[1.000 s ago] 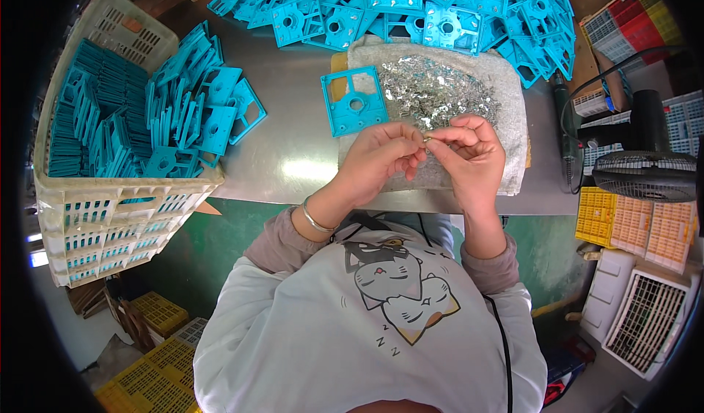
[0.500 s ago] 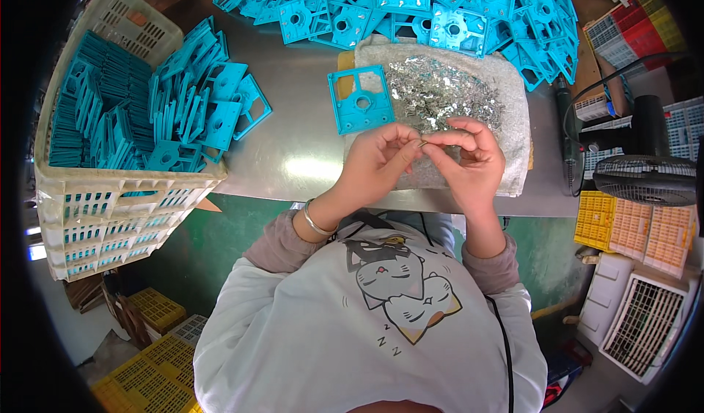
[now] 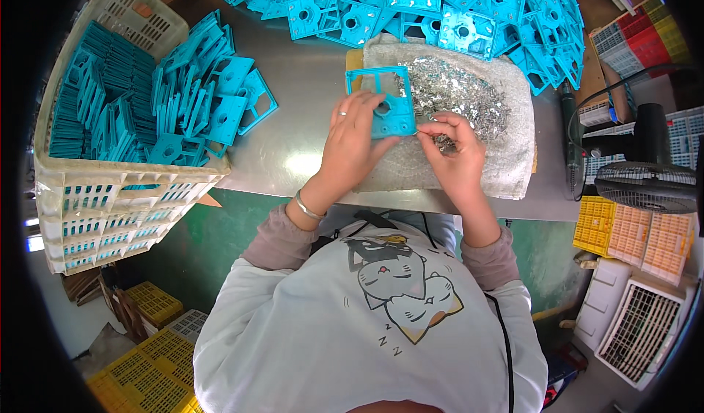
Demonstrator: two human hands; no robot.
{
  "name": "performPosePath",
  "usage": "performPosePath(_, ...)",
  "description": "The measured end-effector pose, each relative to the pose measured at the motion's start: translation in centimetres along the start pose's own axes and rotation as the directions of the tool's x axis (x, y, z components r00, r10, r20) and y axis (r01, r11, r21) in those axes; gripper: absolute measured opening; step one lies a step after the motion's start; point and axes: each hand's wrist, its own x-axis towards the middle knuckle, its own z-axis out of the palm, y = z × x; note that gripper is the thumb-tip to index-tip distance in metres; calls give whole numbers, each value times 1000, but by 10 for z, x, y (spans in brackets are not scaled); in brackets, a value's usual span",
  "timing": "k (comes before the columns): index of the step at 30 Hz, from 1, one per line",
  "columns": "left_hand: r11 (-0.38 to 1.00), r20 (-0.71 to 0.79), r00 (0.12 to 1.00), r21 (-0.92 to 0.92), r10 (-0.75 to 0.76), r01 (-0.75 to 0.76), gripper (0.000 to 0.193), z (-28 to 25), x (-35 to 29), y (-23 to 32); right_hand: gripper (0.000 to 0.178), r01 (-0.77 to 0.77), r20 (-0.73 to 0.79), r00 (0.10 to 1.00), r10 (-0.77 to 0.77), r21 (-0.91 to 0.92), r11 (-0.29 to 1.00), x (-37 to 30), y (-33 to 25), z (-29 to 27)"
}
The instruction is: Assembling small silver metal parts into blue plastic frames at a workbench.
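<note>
My left hand (image 3: 347, 143) is closed on the left side of a turquoise plastic plate (image 3: 397, 124), which has a round hole and open windows. The plate is over the left part of a grey cloth (image 3: 506, 175). At the plate's lower right corner, my right hand (image 3: 458, 160) pinches a thin, small metal piece (image 3: 418, 131) between thumb and forefinger; its exact kind is too small to make out. Right behind that hand, many small shiny metal parts (image 3: 458, 94) lie heaped on the cloth.
A large pile of turquoise plates (image 3: 469, 32) covers the table's far side. On the left stands a white crate (image 3: 132, 182) packed with more plates, several leaning out. To the right lie a dark, corded pen-shaped tool (image 3: 569, 131) and a black fan (image 3: 645, 182).
My left hand has parted from the right and taken hold of the plate, which is now raised a little and tilted. My right hand has brought the small metal piece to the plate's corner.
</note>
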Motion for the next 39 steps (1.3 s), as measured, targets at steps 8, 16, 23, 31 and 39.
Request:
performPosePath(8, 993, -37, 995, -73, 95, -97, 74, -29, 11, 30, 25, 349, 45, 937, -346, -121, 929, 7, -18, -11)
performPosePath(16, 979, -54, 997, -196, 51, -61, 76, -35, 11, 32, 25, 575, 58, 817, -573, -138, 806, 10, -25, -29)
performPosePath(23, 936, -148, 981, -310, 122, -163, 80, -39, 11, 34, 16, 276, -242, 939, -246, 102, 956, 2, -18, -29)
performPosePath(31, 986, -52, 998, -164, 25, -33, 80, -23, 11, 8, 6, 43, 93, 996, -17, -282, 959, 14, 8, -22)
performPosePath(39, 990, 27, 994, -91, -103, 105, 77, 10, -3, -28, 10, 45, 142, 990, 16, -415, 909, 24, 28, 13)
